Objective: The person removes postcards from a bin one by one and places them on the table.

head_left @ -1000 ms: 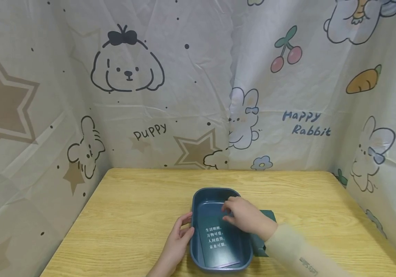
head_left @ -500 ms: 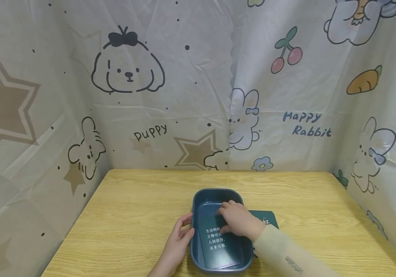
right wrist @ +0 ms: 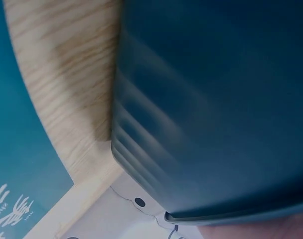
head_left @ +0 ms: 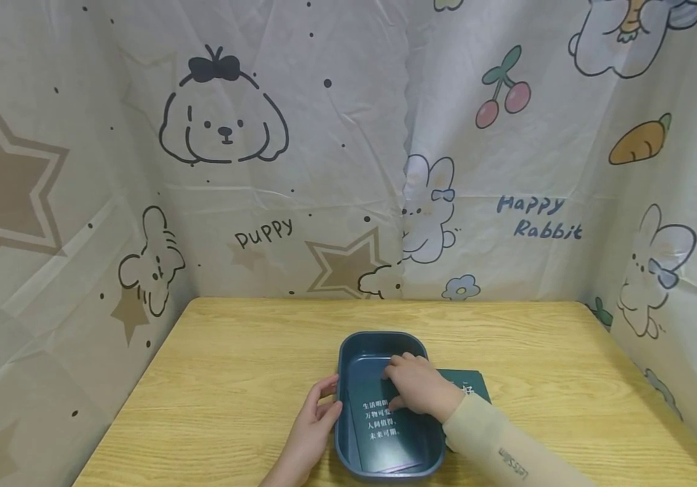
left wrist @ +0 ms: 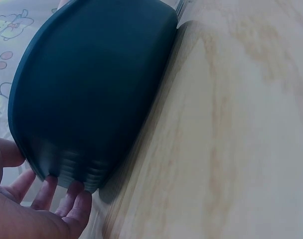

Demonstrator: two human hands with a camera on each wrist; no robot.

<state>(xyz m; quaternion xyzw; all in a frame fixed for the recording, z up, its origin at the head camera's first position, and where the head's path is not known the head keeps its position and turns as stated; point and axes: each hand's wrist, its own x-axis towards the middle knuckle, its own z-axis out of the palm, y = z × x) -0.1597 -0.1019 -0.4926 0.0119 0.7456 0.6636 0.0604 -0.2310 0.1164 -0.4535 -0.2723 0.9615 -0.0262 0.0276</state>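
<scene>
A dark blue-green rectangular tray [head_left: 344, 446] stands on the table, with a dark green booklet [head_left: 379, 450] printed in white characters lying inside it. My left hand [head_left: 315, 419] touches the tray's left outer wall; in the left wrist view its fingertips [left wrist: 74, 191] rest against the ribbed end of that wall. My right hand [head_left: 418, 385] reaches over the right rim into the tray, bent fingers and thumb spread apart over the booklet's upper right part. Whether they touch the booklet is hidden. Another green booklet [head_left: 469, 383] lies right of the tray, partly under the right forearm.
The wood-grain table [head_left: 251, 358] extends around the tray. Cloth walls [head_left: 324, 169] with cartoon prints enclose its back and both sides. In the right wrist view, the outer booklet [right wrist: 22, 149] lies a small gap away from the tray's wall [right wrist: 216, 124].
My right hand has moved down and left inside the tray, over the booklet. The booklet outside the tray shows more of its white print. The left hand has stayed put.
</scene>
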